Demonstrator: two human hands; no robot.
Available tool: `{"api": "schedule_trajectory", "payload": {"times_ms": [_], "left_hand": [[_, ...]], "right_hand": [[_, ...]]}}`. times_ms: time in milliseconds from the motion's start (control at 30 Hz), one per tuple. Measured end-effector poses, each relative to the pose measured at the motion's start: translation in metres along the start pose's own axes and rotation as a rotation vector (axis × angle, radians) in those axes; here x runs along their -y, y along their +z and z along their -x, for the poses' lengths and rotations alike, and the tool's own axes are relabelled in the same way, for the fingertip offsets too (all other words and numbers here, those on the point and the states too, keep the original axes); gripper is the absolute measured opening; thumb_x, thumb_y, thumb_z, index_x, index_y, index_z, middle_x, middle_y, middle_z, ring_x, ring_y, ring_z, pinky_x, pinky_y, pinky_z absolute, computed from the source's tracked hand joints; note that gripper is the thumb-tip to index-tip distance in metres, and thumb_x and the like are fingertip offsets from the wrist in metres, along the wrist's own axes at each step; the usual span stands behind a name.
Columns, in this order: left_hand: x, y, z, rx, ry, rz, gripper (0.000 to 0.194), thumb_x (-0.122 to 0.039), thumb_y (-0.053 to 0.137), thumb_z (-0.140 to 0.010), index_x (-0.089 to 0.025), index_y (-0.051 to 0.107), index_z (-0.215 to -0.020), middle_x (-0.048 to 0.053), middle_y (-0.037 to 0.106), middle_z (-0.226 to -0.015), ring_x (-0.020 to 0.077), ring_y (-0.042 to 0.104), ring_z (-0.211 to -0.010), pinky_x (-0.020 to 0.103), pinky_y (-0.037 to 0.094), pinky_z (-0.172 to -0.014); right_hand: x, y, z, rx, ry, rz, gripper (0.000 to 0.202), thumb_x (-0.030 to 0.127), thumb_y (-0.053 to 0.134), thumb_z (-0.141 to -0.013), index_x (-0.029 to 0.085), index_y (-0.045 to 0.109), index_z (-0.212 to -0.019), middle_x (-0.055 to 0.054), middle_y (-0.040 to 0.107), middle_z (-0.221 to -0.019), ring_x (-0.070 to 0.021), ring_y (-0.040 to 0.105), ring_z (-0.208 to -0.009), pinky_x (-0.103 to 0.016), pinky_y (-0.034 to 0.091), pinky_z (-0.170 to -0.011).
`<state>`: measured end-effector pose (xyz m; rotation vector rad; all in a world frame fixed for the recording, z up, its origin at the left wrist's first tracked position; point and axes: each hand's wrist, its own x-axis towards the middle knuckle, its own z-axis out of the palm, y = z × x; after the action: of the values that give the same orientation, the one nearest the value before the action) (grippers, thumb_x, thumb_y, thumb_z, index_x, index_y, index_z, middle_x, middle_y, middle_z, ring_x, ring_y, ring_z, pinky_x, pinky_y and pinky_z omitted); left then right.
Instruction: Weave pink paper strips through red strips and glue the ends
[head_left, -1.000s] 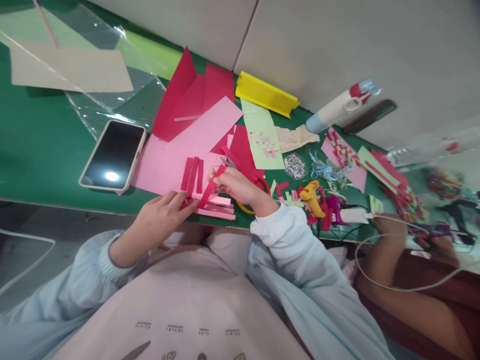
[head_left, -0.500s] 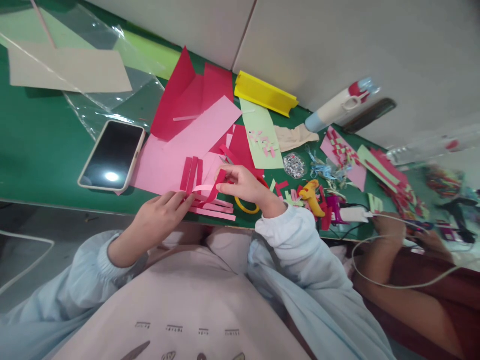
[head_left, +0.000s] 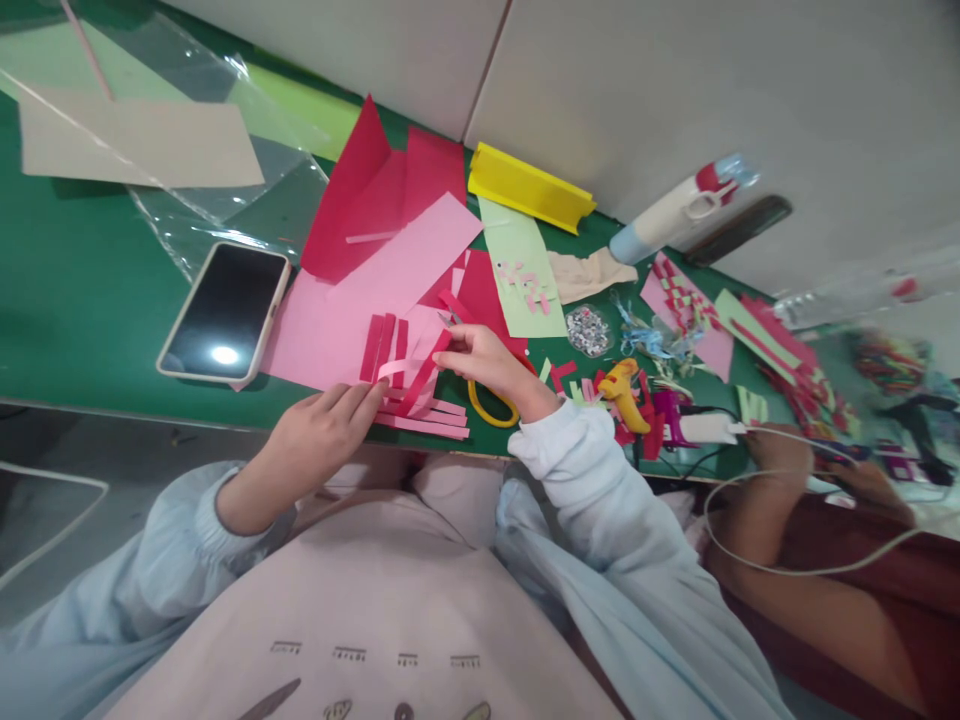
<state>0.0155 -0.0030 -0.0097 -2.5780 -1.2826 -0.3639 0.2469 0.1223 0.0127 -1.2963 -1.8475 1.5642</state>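
Note:
My left hand (head_left: 326, 425) is closed, its fingertips pinching a pale pink paper strip (head_left: 400, 368) at the table's front edge. Between the thumb and fingers of my right hand (head_left: 491, 362) is the upper end of a red paper strip (head_left: 424, 382), which slants down across the pink one. Several more red strips (head_left: 382, 345) lie on pink paper just beyond my left fingertips. Loose pink strips (head_left: 439, 425) are spread below the crossing. Scissors with a yellow handle (head_left: 491, 412) lie partly hidden under my right hand.
A phone (head_left: 225, 312) lies on the left, near clear plastic sheets. Behind are red card (head_left: 352, 200), a yellow folded piece (head_left: 531, 188) and a bottle (head_left: 679, 210). To the right are a yellow glue gun (head_left: 626, 395), a cable and another person's hand (head_left: 780, 450).
The red strip in my right hand has gone from curved to straighter, and that hand has shifted slightly. The pink strip now lies flatter beneath it. My left hand has barely moved.

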Motion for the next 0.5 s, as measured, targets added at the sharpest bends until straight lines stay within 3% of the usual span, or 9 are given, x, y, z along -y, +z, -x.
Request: {"api": "schedule_trajectory", "payload": {"times_ms": [200, 333, 500], "left_hand": [[0.0, 0.003, 0.001, -0.029, -0.015, 0.014, 0.048, -0.001, 0.043, -0.09, -0.004, 0.045, -0.138, 0.013, 0.071, -0.1, 0.0227, 0.067, -0.083, 0.033, 0.052, -0.064], [0.0, 0.004, 0.001, -0.052, -0.015, 0.002, 0.051, -0.003, 0.043, -0.091, -0.003, 0.039, -0.142, 0.012, 0.07, -0.092, 0.0228, 0.066, -0.079, 0.033, 0.051, -0.062], [0.001, -0.001, 0.001, -0.008, 0.017, -0.01, 0.053, -0.001, 0.042, -0.09, -0.007, 0.039, -0.142, 0.01, 0.07, -0.096, 0.0221, 0.066, -0.081, 0.033, 0.052, -0.062]], "right_hand": [[-0.007, 0.007, -0.017, -0.042, -0.033, 0.278, 0.015, 0.03, 0.062, -0.073, 0.017, 0.055, -0.068, 0.001, 0.062, -0.068, -0.0139, 0.059, -0.067, -0.026, 0.042, -0.062], [0.001, 0.013, -0.022, -0.114, -0.023, 0.544, 0.01, 0.024, 0.063, -0.073, 0.018, 0.056, -0.068, -0.001, 0.063, -0.072, -0.0149, 0.059, -0.071, -0.027, 0.041, -0.065], [0.014, 0.018, -0.023, -0.129, -0.01, 0.588, 0.01, 0.024, 0.063, -0.074, 0.018, 0.056, -0.069, -0.002, 0.065, -0.075, -0.0152, 0.059, -0.072, -0.027, 0.042, -0.067]]}}
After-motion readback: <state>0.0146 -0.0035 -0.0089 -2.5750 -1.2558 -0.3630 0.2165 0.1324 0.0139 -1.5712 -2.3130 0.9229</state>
